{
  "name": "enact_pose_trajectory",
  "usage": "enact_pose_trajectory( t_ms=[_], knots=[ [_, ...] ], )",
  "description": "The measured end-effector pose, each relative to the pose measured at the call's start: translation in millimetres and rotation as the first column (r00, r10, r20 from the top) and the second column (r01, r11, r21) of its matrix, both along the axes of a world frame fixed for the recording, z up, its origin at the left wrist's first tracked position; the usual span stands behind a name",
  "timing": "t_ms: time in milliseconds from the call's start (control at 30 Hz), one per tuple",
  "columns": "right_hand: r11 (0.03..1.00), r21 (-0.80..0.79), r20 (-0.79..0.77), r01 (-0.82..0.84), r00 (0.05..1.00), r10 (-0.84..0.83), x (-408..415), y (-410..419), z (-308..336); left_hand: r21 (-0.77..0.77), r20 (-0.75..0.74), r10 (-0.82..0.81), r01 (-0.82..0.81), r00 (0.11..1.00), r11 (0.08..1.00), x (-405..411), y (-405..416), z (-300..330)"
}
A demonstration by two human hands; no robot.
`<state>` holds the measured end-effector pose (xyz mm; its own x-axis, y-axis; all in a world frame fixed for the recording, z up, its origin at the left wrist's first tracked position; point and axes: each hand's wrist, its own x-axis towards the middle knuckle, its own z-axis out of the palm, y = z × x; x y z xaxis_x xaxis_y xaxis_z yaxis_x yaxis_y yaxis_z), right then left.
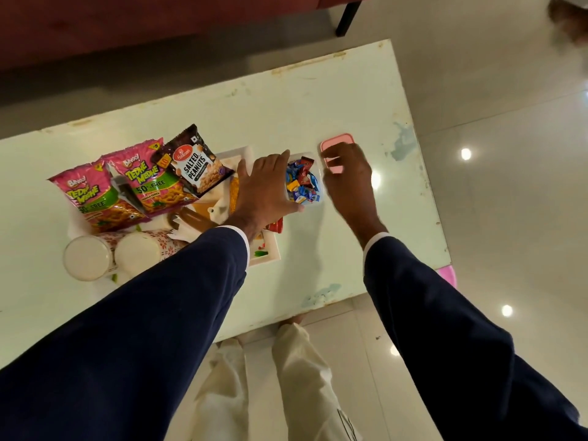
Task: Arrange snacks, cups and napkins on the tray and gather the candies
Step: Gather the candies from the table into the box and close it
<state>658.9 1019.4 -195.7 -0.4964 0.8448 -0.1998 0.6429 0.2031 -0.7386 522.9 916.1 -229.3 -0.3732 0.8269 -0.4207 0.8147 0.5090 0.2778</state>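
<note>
A small clear box full of wrapped candies sits in the middle of the table. My left hand lies against its left side, fingers spread over the edge. My right hand rests on a pink lid just right of the box, fingers curled onto it. A white tray to the left carries two pink snack packets, a salted peanuts packet, napkins and two paper cups. A red candy lies at the tray's edge under my wrist.
The pale table ends at a worn far edge and a near edge by my legs. A dark red sofa stands behind it. A pink object pokes out under the table's right corner. Glossy floor tiles lie to the right.
</note>
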Motion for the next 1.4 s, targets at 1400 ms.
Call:
enact_pose_trajectory(
  t_ms=[1400],
  knots=[
    [0.894,-0.412,0.012,0.177,0.982,-0.189,-0.2,-1.4,-13.0,0.124,0.439,0.428,-0.525,0.790,0.842,8.1,-19.3,30.0]
  ],
)
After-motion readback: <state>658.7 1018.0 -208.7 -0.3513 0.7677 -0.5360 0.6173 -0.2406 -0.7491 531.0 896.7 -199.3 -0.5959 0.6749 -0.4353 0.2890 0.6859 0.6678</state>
